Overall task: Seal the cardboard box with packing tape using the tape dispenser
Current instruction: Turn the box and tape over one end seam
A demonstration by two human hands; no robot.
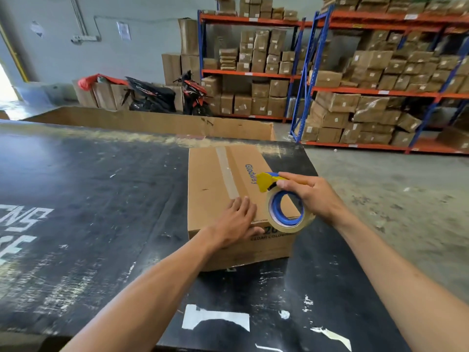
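A brown cardboard box (213, 179) with blue lettering sits closed on a black table (101, 199). A strip of clear tape (227, 174) runs along its top seam from the far edge toward the near edge. My left hand (237, 221) lies flat on the near part of the box top, fingers spread over the tape's near end. My right hand (308, 193) grips a yellow and blue tape dispenser (269, 181) carrying a roll of tape (288, 212), held just above the right near part of the box top.
The black table is scuffed, with white tape scraps (215, 318) near its front edge. A large open cardboard tray (157, 121) lies behind the table. Shelving racks (380, 92) full of boxes and a parked motorbike (193, 95) stand beyond. Concrete floor (393, 186) lies to the right.
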